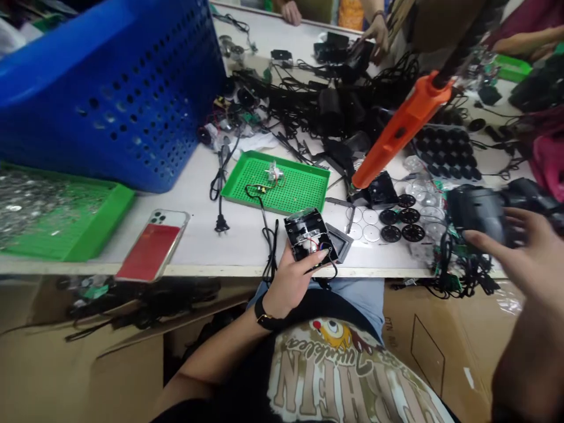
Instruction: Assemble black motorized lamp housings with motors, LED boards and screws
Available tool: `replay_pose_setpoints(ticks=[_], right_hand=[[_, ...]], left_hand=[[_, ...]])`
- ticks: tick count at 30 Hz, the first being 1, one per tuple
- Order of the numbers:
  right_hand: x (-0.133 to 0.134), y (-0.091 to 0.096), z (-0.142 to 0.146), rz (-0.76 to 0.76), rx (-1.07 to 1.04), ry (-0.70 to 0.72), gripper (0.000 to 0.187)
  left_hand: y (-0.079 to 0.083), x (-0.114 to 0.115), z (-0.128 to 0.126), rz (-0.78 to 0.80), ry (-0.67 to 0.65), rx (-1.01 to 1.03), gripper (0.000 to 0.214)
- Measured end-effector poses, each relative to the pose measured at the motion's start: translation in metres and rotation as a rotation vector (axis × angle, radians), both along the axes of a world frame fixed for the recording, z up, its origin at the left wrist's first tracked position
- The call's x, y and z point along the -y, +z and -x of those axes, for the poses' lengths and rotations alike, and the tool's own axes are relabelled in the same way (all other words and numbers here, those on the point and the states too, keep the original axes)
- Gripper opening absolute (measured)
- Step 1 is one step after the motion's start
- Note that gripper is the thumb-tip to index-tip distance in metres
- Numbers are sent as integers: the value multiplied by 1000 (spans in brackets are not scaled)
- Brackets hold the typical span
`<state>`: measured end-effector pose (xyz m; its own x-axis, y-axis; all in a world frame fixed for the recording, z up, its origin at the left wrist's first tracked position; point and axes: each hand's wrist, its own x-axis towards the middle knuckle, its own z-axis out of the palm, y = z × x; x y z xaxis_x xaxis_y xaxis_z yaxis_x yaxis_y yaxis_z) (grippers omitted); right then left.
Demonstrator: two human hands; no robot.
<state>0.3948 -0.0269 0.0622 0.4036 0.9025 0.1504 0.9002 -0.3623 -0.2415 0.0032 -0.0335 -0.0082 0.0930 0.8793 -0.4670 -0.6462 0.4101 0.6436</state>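
Observation:
My left hand grips a small open black electronic unit with red and white wires inside, held at the table's front edge. A black cord runs from it over the edge. My right hand is at the right with fingers spread, reaching toward a black housing on the table and not holding it. An orange power screwdriver hangs tilted above the table between the two hands.
A green perforated tray with a small part lies behind the unit. A big blue basket stands far left, with a green tray of metal bits and a red-cased phone near it. Black cables, round discs. Other people's hands at the far edge.

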Motion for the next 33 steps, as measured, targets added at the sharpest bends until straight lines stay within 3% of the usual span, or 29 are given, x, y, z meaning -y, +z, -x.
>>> replay_pose_setpoints(ticks=[3, 5, 9, 15, 20, 28, 33], right_hand=[[-6, 8, 83, -28, -137, 141, 83], [-9, 7, 121, -50, -194, 285, 81], [-7, 1, 167, -112, -267, 495, 73], [0, -8, 220, -168, -370, 641, 72], [4, -19, 246, -211, -340, 673, 72], [6, -29, 254, -150, -356, 692, 70], [7, -32, 253, -123, -399, 664, 74]], left_hand=[[1, 0, -2, -9, -1, -22, 66], [1, 1, -4, -13, 13, -8, 67], [-1, 4, -7, -22, 64, 57, 69], [-8, 9, -8, -47, 115, 105, 75], [-18, 13, -12, -99, 124, 153, 77], [-42, 17, -13, -315, 60, 70, 86], [-38, 19, -8, -307, 16, 125, 101]])
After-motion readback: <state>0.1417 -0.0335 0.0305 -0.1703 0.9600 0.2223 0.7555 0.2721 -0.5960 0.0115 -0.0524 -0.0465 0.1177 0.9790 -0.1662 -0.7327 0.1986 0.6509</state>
